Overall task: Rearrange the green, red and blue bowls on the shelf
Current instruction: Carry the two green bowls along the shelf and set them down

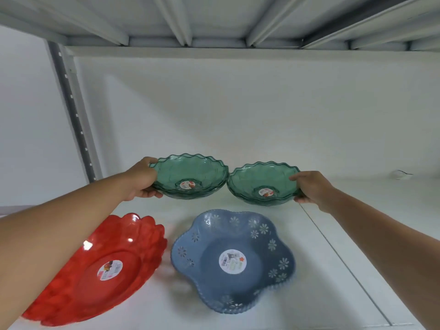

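Observation:
Two clear green bowls with wavy rims sit side by side at the back of the white shelf [238,129], their rims touching. My left hand [142,181] grips the left rim of the left green bowl [190,173]. My right hand [313,186] grips the right rim of the right green bowl [262,181]. Both bowls look slightly raised off the shelf. In front, a red scalloped bowl [123,253] lies at the near left, partly hidden by my left forearm. A blue flower-shaped bowl [233,260] with cut-out daisies sits at the near centre.
The shelf above [214,22] hangs low overhead. A perforated metal upright [71,108] stands at the back left. A seam [342,258] runs across the shelf surface to the right of the blue bowl. A small white scrap [402,174] lies at the back right.

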